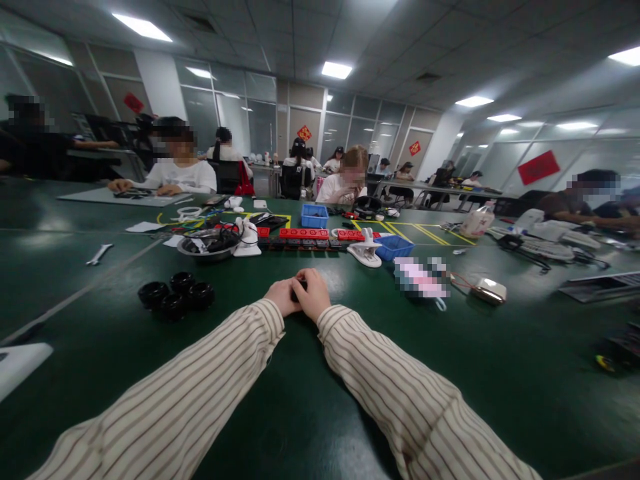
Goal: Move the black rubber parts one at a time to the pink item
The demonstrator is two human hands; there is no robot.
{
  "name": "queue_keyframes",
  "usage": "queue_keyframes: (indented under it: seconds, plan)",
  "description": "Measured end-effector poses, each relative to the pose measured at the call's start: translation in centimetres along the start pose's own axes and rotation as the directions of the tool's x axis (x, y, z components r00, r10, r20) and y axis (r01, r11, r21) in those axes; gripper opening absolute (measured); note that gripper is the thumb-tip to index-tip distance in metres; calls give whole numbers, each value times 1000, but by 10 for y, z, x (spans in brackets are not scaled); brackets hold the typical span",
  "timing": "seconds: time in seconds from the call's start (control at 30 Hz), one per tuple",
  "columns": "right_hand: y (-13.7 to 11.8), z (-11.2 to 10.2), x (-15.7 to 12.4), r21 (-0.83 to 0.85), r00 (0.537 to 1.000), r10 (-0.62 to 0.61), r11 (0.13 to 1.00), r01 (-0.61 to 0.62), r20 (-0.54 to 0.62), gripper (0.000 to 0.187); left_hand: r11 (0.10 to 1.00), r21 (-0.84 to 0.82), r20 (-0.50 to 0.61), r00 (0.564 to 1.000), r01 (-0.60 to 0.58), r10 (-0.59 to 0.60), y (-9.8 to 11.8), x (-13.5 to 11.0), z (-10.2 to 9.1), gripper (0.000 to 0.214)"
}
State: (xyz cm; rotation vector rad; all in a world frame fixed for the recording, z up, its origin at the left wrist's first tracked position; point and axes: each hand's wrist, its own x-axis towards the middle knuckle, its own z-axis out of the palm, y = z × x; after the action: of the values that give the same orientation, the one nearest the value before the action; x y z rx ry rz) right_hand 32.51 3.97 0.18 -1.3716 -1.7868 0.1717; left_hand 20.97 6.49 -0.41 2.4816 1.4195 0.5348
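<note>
Both my hands meet at the middle of the green table (300, 400). My left hand (281, 295) and my right hand (315, 293) are closed together around a small dark object (299, 287), mostly hidden by the fingers. Striped sleeves cover both forearms. Several black rubber tyres (176, 293) lie to the left of my hands, apart from them.
Farther back sit a metal bowl of dark parts (209, 243), red part trays (304, 233), two blue bins (394, 247), a white clamp (365, 252) and a wrench (99, 254). A small silver box (489, 291) lies right. Other people sit across and around.
</note>
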Motion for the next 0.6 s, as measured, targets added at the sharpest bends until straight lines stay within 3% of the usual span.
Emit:
queue_keyframes:
  seconds: [0.6]
  plan:
    - [1,1,1,8,1000,-10,1000,10,22,4,1000,-8,0,1000,19,-19,3,-2,-4,42]
